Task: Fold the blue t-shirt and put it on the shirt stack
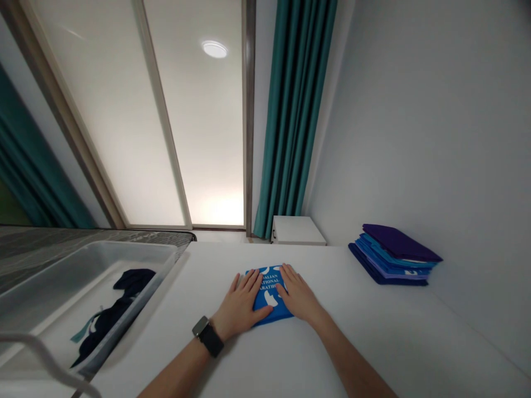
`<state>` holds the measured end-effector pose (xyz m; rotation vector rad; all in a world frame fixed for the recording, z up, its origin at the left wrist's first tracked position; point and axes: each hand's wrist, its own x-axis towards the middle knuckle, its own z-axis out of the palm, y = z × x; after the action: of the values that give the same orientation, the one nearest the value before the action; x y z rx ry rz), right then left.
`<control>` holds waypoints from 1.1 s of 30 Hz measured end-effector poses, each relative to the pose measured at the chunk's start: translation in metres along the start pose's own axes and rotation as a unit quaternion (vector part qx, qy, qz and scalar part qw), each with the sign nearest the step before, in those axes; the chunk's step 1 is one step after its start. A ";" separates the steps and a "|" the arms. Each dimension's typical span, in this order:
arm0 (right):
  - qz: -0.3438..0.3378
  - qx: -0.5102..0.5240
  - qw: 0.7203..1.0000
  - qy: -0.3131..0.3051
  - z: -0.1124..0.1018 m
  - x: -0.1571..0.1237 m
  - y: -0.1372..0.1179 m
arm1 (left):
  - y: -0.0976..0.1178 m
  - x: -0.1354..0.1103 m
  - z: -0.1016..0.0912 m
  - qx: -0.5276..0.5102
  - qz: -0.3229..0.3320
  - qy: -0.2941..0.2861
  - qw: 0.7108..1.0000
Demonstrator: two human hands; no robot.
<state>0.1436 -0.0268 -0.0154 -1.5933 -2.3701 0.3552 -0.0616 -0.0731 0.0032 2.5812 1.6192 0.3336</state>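
Note:
A folded blue shirt [269, 293] with white lettering lies on the white table [315, 354] in front of me. My left hand [240, 304], with a dark watch on its wrist, lies flat on the shirt's left half, fingers stretched out. My right hand [297, 296] rests flat on the shirt's right edge, fingers spread. Both hands press on the cloth and grip nothing.
A stack of folded blue and purple clothes [394, 255] sits at the right by the wall. A clear plastic bin [53, 287] with dark garments [112, 315] stands at the left. Beyond the table are a small white cabinet [297, 230], teal curtains and a frosted window.

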 end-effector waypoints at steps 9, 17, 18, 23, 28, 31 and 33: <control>0.050 0.037 0.998 -0.030 -0.005 0.003 0.007 | -0.002 0.002 -0.001 -0.018 -0.002 -0.008 1.000; 0.084 0.054 0.994 -0.034 0.000 0.008 0.027 | -0.016 0.002 0.002 -0.052 -0.006 0.037 0.998; 0.088 0.062 0.994 -0.031 0.000 0.008 0.034 | -0.026 0.002 0.004 -0.066 -0.021 0.058 0.996; 0.120 0.079 0.990 0.011 -0.008 0.007 0.068 | -0.079 0.007 0.010 -0.116 -0.106 0.145 0.977; 0.086 0.093 0.990 0.055 -0.008 0.006 0.075 | -0.066 0.005 0.003 -0.080 -0.041 0.191 0.978; 0.042 0.112 0.991 0.068 -0.004 0.007 0.068 | -0.025 -0.001 -0.005 -0.047 0.053 0.139 0.988; 0.022 0.122 0.989 0.077 -0.002 0.009 0.063 | 0.001 -0.004 -0.008 -0.029 0.128 0.093 0.987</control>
<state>0.1956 0.0047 -0.0349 -1.5030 -2.0908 0.4912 -0.0640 -0.0774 0.0103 2.7886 1.3008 0.6466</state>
